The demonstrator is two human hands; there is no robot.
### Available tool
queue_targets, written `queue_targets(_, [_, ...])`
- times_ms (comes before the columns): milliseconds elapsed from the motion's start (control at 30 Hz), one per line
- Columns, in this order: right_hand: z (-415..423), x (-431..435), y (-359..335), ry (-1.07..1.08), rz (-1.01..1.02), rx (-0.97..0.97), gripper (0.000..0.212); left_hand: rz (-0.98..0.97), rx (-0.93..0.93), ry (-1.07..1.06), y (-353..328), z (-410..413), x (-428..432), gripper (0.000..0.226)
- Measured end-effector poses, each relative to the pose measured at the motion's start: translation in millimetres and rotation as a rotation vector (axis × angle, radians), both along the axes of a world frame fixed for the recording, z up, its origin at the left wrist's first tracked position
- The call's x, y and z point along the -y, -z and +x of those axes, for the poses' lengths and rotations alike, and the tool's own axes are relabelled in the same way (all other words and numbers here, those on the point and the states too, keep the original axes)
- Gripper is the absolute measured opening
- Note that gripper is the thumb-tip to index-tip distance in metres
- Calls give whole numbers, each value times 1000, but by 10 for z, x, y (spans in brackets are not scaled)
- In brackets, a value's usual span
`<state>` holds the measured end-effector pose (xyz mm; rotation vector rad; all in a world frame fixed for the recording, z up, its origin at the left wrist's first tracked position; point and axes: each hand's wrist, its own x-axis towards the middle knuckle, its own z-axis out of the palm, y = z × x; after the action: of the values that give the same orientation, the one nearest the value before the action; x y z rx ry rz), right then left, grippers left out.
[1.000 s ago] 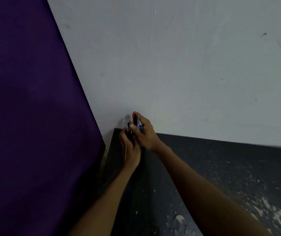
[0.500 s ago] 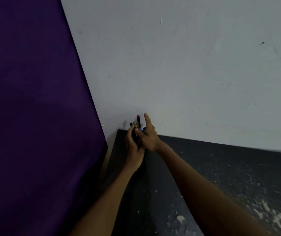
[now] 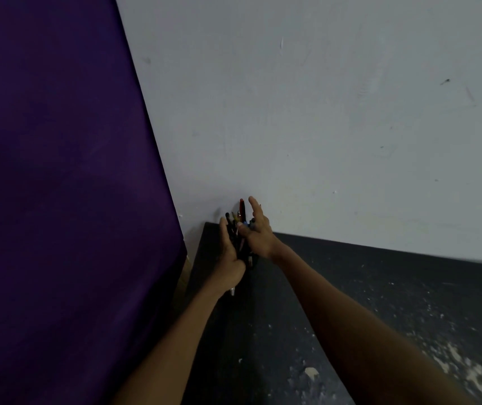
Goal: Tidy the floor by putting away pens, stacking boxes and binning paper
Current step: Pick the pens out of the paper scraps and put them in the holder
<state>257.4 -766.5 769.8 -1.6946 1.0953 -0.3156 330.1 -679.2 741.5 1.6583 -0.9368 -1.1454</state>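
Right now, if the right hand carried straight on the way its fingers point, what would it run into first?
Most likely the pale wall. The right hand, fingers spread, points up and away past the pens bunched between both hands. Nothing else shows in that line, though the gap to the wall is hard to judge.

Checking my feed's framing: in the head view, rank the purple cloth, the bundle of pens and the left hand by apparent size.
1. Purple cloth, by far the largest.
2. Left hand.
3. Bundle of pens, though the hands hide much of it, so ranks two and three are unsure.

A pale grey wall point(image 3: 321, 112) with faint scuffs fills the back. Purple cloth point(image 3: 58, 185) hangs left. The dark floor point(image 3: 380, 317) is speckled white.
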Motion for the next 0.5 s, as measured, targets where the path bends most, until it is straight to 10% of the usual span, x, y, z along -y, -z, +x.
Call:
queue_targets(233, [-98, -61, -78, 34, 15, 190, 77, 212, 278, 127, -189, 158, -234, 104])
queue_targets(500, [-166, -102, -212, 140, 172, 306, 80, 258, 607, -10, -533, 119, -232, 22])
